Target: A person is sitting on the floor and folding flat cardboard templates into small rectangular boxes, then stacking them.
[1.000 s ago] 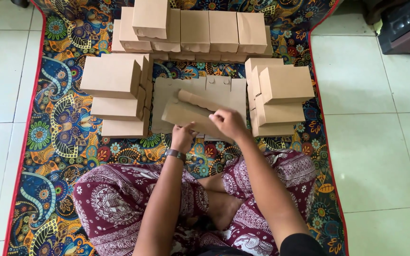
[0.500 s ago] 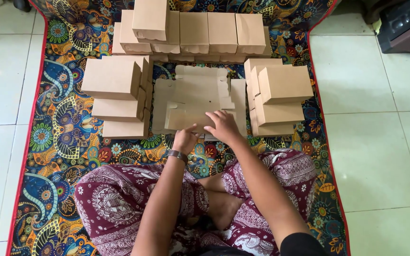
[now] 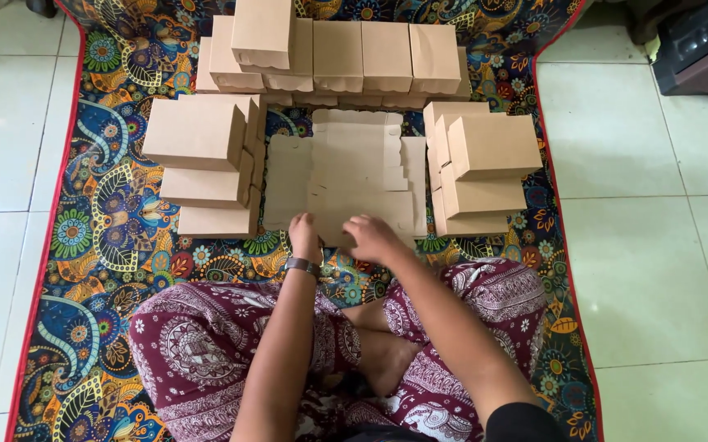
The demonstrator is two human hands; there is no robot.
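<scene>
A stack of flat, unfolded brown cardboard box blanks (image 3: pixel 346 168) lies on the patterned mat in front of me. My left hand (image 3: pixel 305 236), with a watch on its wrist, rests on the near edge of the top blank. My right hand (image 3: pixel 373 237) presses on the same near edge just to the right, fingers curled over the cardboard. Whether the fingers pinch the sheet or only press it is unclear.
Folded brown boxes stand around the blanks: a stack at the left (image 3: pixel 202 160), a row at the back (image 3: pixel 338 53), a stack at the right (image 3: pixel 481 168). The colourful mat (image 3: pixel 100 229) lies on pale floor tiles (image 3: pixel 657 245). My crossed legs in patterned trousers (image 3: pixel 207 352) are below. A dark object (image 3: pixel 702 41) sits top right.
A blank that my hands held raised and tilted has been laid flat on the stack. Both hands have drawn back toward me to the near edge.
</scene>
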